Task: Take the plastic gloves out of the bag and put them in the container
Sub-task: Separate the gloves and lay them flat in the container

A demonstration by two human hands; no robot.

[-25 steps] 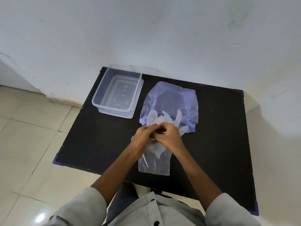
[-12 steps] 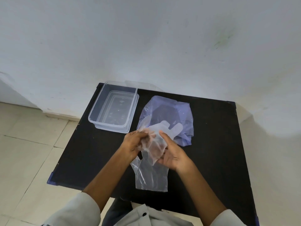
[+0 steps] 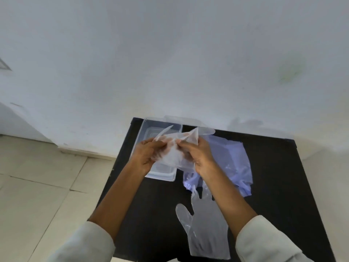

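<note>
At the left of the frame pale floor tiles [image 3: 37, 186] are seen, with a white wall [image 3: 170, 53] filling the upper half. Just left of centre, the clear container [image 3: 140, 137] rests on the black surface [image 3: 283, 186]; no glove can be made out lying inside it yet, so the task is judged barely begun. Above its near end, a crumpled plastic glove [image 3: 170, 152] is pinched by the left hand [image 3: 145, 156] and the right hand [image 3: 198, 157], both closed on its film. Lower centre, a second glove [image 3: 207, 229] lies flat on the surface, out of the bag and still to be transferred. To the right, the bluish bag [image 3: 236, 163] lies slack; whether more gloves remain inside cannot be told. Nothing is seen blocking the container's opening.
</note>
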